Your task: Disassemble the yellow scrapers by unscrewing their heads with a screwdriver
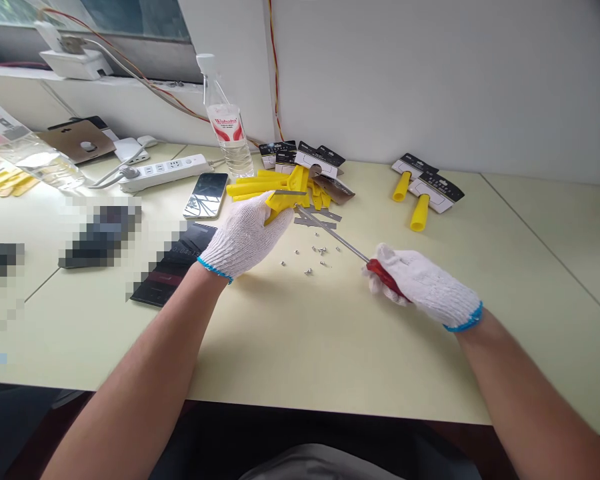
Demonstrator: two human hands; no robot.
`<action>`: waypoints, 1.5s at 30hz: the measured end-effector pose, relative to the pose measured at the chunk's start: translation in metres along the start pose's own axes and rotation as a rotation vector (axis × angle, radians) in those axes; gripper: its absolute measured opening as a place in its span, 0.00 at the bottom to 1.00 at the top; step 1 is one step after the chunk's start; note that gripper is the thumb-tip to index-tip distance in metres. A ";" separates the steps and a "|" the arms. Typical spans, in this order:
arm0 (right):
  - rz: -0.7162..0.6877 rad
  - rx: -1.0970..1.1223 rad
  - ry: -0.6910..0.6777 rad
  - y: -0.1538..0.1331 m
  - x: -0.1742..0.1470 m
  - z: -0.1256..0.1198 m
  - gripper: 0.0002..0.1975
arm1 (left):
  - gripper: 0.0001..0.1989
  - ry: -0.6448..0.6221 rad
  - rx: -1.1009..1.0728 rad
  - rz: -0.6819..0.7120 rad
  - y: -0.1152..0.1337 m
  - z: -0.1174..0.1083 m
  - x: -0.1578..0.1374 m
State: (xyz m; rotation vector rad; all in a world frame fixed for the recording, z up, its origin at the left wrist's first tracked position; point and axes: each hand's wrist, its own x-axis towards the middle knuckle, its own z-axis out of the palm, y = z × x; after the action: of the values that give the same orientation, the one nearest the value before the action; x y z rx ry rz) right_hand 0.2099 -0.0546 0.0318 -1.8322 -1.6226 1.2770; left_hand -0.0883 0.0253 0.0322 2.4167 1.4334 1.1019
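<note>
My left hand point(253, 233), in a white knitted glove, is closed around a yellow plastic scraper point(279, 203) with a thin grey blade along its top. In my gloved right hand point(420, 280) is a screwdriver point(343, 241) with a red handle, pointing up and left. Its tip meets the scraper near my left fingers; whether it sits in a screw is too small to tell. Several small screws point(322, 251) lie scattered on the table below the shaft. Loose flat blades point(325, 215) rest just behind them. Further yellow scrapers point(260, 181) are piled behind my left hand.
Black-and-white header cards point(320, 157) lie by the pile. Two yellow handles point(419, 213) with cards are at the back right. A water bottle point(229, 130), a phone point(206, 195), a power strip point(165, 172) and a dark flat packet point(173, 263) stand or lie to the left.
</note>
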 end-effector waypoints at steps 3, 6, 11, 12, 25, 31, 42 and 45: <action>-0.008 0.103 -0.025 0.005 0.003 0.002 0.33 | 0.16 0.021 -0.001 0.013 -0.001 0.001 0.000; -0.035 -0.052 0.083 0.005 0.006 0.001 0.27 | 0.16 0.023 -0.011 0.017 -0.002 0.001 0.000; 0.022 -0.069 0.064 -0.007 -0.001 0.003 0.24 | 0.15 0.032 -0.013 0.019 -0.002 0.000 -0.001; 0.014 -0.007 0.020 -0.007 -0.002 0.004 0.26 | 0.14 0.023 -0.014 0.013 -0.002 0.000 -0.001; 0.017 -0.265 0.073 -0.003 0.003 0.002 0.20 | 0.16 0.036 -0.018 0.021 -0.002 0.000 0.000; 0.042 0.114 -0.043 0.008 0.005 0.001 0.32 | 0.13 -0.005 -0.003 0.001 0.001 -0.002 0.001; -0.014 -0.073 -0.038 0.000 0.001 0.001 0.26 | 0.13 0.023 -0.003 0.006 -0.001 -0.001 0.001; 0.001 0.112 -0.072 0.005 0.003 0.003 0.32 | 0.12 0.023 -0.012 0.010 -0.001 0.000 0.000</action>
State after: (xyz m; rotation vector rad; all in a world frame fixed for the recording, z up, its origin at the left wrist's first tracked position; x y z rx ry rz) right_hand 0.2102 -0.0533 0.0257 -1.7393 -1.5532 1.4199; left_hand -0.0892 0.0263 0.0320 2.4131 1.4187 1.1414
